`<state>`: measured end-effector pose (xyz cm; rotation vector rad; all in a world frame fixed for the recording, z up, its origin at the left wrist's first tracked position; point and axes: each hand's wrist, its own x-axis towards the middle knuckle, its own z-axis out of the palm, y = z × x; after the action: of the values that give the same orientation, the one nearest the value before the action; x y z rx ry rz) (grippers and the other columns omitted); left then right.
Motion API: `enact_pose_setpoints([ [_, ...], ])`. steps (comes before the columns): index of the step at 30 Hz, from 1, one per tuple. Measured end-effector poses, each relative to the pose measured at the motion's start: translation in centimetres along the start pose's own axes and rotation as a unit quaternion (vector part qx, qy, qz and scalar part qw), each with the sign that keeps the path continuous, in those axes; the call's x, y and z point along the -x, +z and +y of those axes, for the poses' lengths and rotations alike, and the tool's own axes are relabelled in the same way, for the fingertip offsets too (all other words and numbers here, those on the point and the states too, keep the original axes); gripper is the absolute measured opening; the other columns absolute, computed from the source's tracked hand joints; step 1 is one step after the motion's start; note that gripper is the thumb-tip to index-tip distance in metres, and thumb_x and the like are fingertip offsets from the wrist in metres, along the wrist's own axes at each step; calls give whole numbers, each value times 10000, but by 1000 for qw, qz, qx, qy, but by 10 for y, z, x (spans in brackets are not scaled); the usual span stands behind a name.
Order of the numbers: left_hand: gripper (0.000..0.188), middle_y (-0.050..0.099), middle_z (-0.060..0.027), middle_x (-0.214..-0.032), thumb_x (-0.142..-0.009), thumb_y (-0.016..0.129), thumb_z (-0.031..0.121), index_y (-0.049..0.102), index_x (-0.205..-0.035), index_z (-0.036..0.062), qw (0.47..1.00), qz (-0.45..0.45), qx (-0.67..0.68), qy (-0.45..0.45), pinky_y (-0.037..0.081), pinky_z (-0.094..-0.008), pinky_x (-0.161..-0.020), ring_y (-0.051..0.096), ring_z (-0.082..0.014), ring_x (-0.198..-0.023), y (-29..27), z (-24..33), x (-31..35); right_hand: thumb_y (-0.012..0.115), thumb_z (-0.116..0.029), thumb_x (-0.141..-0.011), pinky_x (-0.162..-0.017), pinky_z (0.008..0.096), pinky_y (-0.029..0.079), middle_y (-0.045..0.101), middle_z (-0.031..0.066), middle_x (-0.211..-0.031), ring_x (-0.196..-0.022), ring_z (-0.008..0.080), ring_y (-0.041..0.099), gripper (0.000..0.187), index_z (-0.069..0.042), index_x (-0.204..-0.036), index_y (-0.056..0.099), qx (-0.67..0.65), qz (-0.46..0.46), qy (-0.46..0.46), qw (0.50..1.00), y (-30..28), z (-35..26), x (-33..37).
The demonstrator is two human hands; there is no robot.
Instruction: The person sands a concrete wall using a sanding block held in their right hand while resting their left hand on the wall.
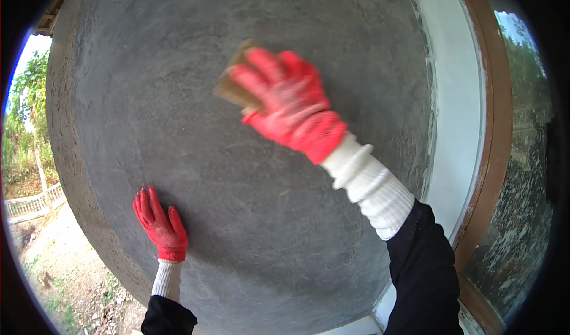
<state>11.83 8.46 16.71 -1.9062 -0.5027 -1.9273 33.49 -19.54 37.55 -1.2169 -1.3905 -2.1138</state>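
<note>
A grey plastered wall (237,169) fills the middle of the view, its surface patchy with swirled marks. My right hand (285,97), in a red-coated glove with a long white cuff, grips a brown rectangular block (236,91) against the upper part of the wall. Motion blurs both, and the block's exact kind is unclear; fingers cover much of it. Lower on the left, my left hand (160,225) wears a matching red glove. It rests flat on the wall with its fingers stretched upward and holds nothing.
A white strip (454,97) and a brown frame (490,97) with smeared glass (513,216) border the wall on the right. The wall's rough edge (68,133) is at left. Beyond it lie sunlit ground (77,270), a pale railing (29,206) and green plants (29,97).
</note>
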Motion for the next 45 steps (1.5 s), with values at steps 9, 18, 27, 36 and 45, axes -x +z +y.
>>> enact_pose_setpoints([
  [9, 642, 375, -229, -1592, -934, 575, 195, 434, -1523, -19, 1000, 1, 16, -17, 192, -564, -1254, 292, -430, -1507, -1, 1, -1, 706, -428, -887, -1024, 542, 480, 458, 162, -1494, -1290, 438, 542, 634, -193, -1431, 483, 119, -13, 468, 876, -81, 142, 48],
  [18, 645, 401, -226, -1574, -927, 583, 197, 439, -1516, -23, 1000, 1, 30, 3, 216, -574, -1243, 318, -437, -1490, 0, -2, 1, 804, -364, -735, -849, 513, 543, 614, 144, -1237, -1014, 380, 640, 538, -199, -1218, 633, -11, 26, 89, 996, -11, -37, -15],
  [27, 653, 374, -208, -1603, -936, 591, 216, 432, -1532, 1, 998, 16, 8, 55, 193, -581, -1248, 305, -426, -1504, -1, -13, -30, 792, -361, -793, -971, 541, 503, 499, 173, -1424, -1224, 417, 565, 694, -163, -1400, 519, 143, 8, 213, 967, -45, 52, 54],
  [36, 632, 395, -189, -1600, -955, 569, 206, 425, -1535, 2, 999, 30, 14, 32, 204, -538, -1257, 313, -400, -1509, 5, -11, -25, 653, -314, -966, -1176, 595, 300, 259, 345, -1587, -1433, 550, 321, 773, -6, -1576, 292, 135, -146, 425, 883, -147, -20, 314],
  [45, 613, 410, -177, -1601, -976, 535, 181, 404, -1545, -5, 998, 26, 17, 47, 216, -512, -1255, 324, -393, -1506, 5, -12, -24, 687, -353, -942, -1179, 568, 308, 231, 282, -1627, -1457, 505, 305, 824, -93, -1612, 284, 95, -110, 515, 845, -151, -9, 321],
])
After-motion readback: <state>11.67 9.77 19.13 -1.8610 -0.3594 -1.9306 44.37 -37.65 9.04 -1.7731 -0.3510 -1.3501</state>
